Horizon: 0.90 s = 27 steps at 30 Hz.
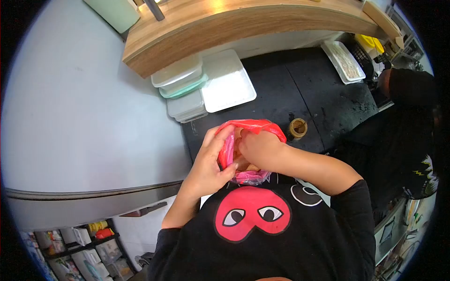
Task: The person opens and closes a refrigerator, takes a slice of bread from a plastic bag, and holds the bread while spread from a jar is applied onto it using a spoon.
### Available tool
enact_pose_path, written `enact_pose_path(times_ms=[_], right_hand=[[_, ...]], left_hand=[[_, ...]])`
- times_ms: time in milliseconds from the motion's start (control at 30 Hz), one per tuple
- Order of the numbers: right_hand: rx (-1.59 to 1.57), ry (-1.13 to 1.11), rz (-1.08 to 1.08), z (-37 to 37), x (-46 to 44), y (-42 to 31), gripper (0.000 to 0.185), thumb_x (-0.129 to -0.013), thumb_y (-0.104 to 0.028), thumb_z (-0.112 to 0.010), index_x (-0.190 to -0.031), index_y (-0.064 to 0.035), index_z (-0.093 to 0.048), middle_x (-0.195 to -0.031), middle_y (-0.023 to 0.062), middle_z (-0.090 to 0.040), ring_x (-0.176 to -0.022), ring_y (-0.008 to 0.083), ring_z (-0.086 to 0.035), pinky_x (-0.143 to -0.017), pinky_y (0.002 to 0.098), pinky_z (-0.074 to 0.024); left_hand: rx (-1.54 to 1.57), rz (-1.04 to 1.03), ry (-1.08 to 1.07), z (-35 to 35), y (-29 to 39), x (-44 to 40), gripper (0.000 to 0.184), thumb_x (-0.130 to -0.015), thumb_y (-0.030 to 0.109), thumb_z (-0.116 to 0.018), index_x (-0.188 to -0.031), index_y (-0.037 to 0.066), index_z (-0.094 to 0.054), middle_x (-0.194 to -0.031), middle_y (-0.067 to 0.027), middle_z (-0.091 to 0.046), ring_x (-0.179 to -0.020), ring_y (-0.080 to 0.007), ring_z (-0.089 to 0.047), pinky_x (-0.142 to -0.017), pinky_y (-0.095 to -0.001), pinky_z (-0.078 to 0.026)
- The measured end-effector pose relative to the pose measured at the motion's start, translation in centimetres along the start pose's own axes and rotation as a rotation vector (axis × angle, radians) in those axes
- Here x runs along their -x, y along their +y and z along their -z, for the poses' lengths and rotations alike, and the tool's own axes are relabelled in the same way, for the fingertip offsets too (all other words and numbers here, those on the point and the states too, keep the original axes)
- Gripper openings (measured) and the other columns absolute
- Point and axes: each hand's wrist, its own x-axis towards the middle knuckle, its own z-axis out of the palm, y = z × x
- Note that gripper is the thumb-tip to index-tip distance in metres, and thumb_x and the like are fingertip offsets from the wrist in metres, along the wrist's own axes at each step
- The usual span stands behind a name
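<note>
The red and pink plastic bag is sitting between the two hands, just in front of the black T-shirt at the near side of the dark table; whether the table is bearing its weight, I cannot tell. Its mouth is gaping upward, and the red far rim is running roughly left to right. The left hand is lying along the left side of the bag, the right hand is dipping inside from the right, so both are being equally close to it.

The left grip is curving in a part-open C, with the fingers and thumb holding the bag's left edge, and that wrist is rising from the near left. The right grip is hiding its fingertips within the mouth, so I cannot tell how far it is closing or whether it is holding anything; the bag's contents are showing only as a tan patch. The right forearm is slanting in from the near right, elbow bending outward. An open jar is standing just beside the bag, to its right, above that forearm and on the table's dark surface
</note>
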Motion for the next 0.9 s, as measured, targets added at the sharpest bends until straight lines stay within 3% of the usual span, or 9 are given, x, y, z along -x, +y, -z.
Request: enact_pose_path(times_ms=[67,267,400,500,567,700,767,800,900], right_hand=[[0.04,0.094,0.037,-0.2,0.9,-0.2,0.029,-0.073,-0.016,-0.059,-0.099,-0.0026,-0.058,-0.089,0.0114,-0.06,-0.081,0.0227,-0.062,-0.066,0.0339,-0.0511],[0.197,0.745,0.008,1.6,4.0,0.1,0.019,-0.07,-0.016,-0.058,-0.086,-0.0052,-0.058,-0.078,0.0073,-0.057,-0.069,0.0197,-0.059,-0.059,0.0307,-0.0493],[-0.016,0.845,-0.012,2.1,6.2,1.2,0.027,-0.06,-0.006,-0.064,-0.084,-0.0046,-0.053,-0.075,0.0085,-0.053,-0.07,0.0254,-0.057,-0.062,0.0321,-0.0474],[-0.387,0.878,-0.081,1.7,7.4,2.7,0.032,-0.058,-0.001,-0.066,-0.088,-0.0033,-0.056,-0.08,0.0101,-0.056,-0.075,0.0245,-0.059,-0.065,0.0288,-0.0477],[-0.699,0.986,-0.181,1.5,8.4,2.9,0.031,-0.063,-0.001,-0.07,-0.091,-0.0034,-0.057,-0.082,0.0074,-0.061,-0.076,0.0209,-0.062,-0.066,0.0314,-0.0491],[-1.284,1.148,-0.29,-0.2,10.3,3.9,0.032,-0.073,-0.003,-0.066,-0.103,0.0008,-0.057,-0.095,0.0051,-0.062,-0.084,0.0129,-0.06,-0.073,0.0288,-0.0487],[-1.413,1.255,-0.25,-2.0,10.9,5.1,0.038,-0.075,-0.006,-0.065,-0.11,0.0032,-0.053,-0.101,0.0092,-0.061,-0.09,0.0156,-0.059,-0.079,0.0291,-0.0474],[-1.419,1.268,-0.272,-2.9,11.4,5.6,0.04,-0.076,-0.007,-0.065,-0.112,0.0035,-0.051,-0.102,0.0099,-0.06,-0.091,0.0163,-0.059,-0.081,0.0295,-0.0466],[-1.455,1.229,-0.368,-5.5,13.4,7.1,0.046,-0.079,-0.013,-0.065,-0.117,0.0042,-0.047,-0.108,0.0123,-0.058,-0.097,0.0185,-0.058,-0.087,0.0316,-0.045]], left_hand=[[-0.053,-0.037,-0.016,0.2,0.2,-0.2,0.072,-0.064,-0.003,-0.06,-0.131,0.0,-0.035,-0.123,-0.0184,-0.039,-0.115,-0.0319,-0.041,-0.098,-0.034,-0.033],[-0.039,-0.03,0.07,1.2,-0.1,-0.6,0.064,-0.067,-0.003,-0.057,-0.129,0.0,-0.039,-0.119,-0.017,-0.042,-0.113,-0.0292,-0.043,-0.096,-0.0326,-0.035],[-0.032,-0.041,0.031,2.2,-1.4,-0.7,0.059,-0.076,0.005,-0.06,-0.13,0.001,-0.039,-0.121,-0.0165,-0.04,-0.112,-0.0275,-0.044,-0.096,-0.0321,-0.035],[0.32,-0.031,0.062,1.6,-1.5,-0.6,0.063,-0.077,0.016,-0.068,-0.13,0.0,-0.038,-0.125,-0.0162,-0.037,-0.111,-0.0279,-0.044,-0.096,-0.0317,-0.034],[-0.015,-0.136,0.007,2.1,-0.2,-0.9,0.069,-0.073,0.02,-0.071,-0.132,0.005,-0.038,-0.126,-0.0171,-0.035,-0.111,-0.0298,-0.045,-0.096,-0.0327,-0.035],[-0.431,-0.093,-0.047,1.3,1.1,-0.7,0.07,-0.067,0.024,-0.074,-0.129,0.014,-0.044,-0.127,-0.0185,-0.034,-0.111,-0.0356,-0.045,-0.093,-0.0377,-0.04],[-0.551,-0.051,-0.059,0.4,0.1,-1.2,0.063,-0.066,0.027,-0.074,-0.124,0.015,-0.05,-0.127,-0.0192,-0.037,-0.113,-0.0378,-0.045,-0.091,-0.0416,-0.041],[-0.542,-0.021,-0.002,-0.2,-2.4,-1.2,0.042,-0.07,0.015,-0.07,-0.11,0.008,-0.06,-0.114,-0.0176,-0.052,-0.099,-0.0354,-0.055,-0.081,-0.0412,-0.046],[-0.449,-0.022,0.32,2.5,-4.5,-2.8,0.018,-0.073,0.0,-0.06,-0.091,0.002,-0.065,-0.079,-0.0177,-0.064,-0.077,-0.0288,-0.064,-0.069,-0.034,-0.05]])
